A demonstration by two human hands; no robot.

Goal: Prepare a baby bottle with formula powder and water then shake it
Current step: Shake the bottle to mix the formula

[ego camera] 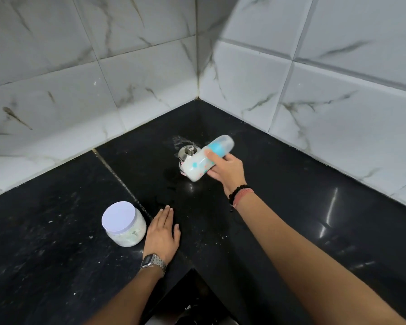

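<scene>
My right hand (225,171) grips a baby bottle (204,160), held nearly sideways above the black counter, with its capped end toward the upper right. The bottle is white and pale blue with small coloured prints, and it looks blurred. Behind it stands a small steel pot with a lid (188,152), partly hidden by the bottle. A clear jar of white powder with a white lid (123,225) sits at the lower left. My left hand (163,231) lies flat on the counter just right of the jar, palm down, fingers together, holding nothing.
The black stone counter (291,207) fills an L-shaped corner under white marbled wall tiles (138,73). Wet patches and white specks lie on it near the pot and my left hand. An inner counter edge drops away at the bottom centre (192,270).
</scene>
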